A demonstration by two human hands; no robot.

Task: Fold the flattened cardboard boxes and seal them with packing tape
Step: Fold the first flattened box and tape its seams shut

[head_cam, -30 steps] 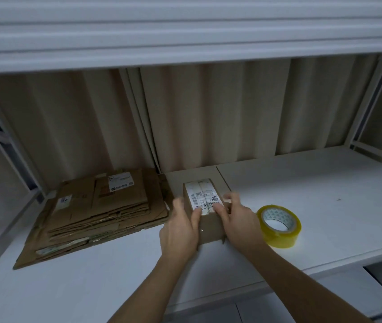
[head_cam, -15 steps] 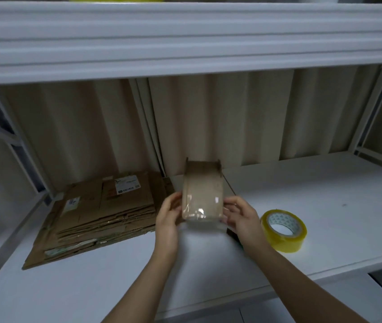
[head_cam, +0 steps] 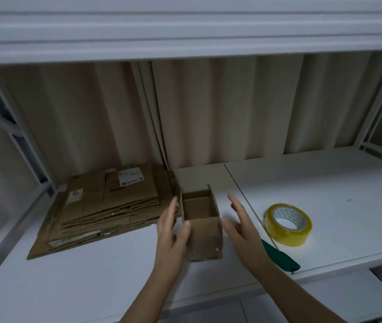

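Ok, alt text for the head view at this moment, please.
A small cardboard box stands open-topped on a white shelf, between a person's open left hand and right hand. A stack of flattened boxes lies to its left; a yellow tape roll and a green tool lie to its right.

Light: dim, cool and grey, no glare | Shadows: soft, darkest in the left corner under the upper shelf (head_cam: 185, 31) | Blur: right hand (head_cam: 243, 227) smeared by motion, fine print unreadable | Distortion: wide-angle, shelf lines bend near edges
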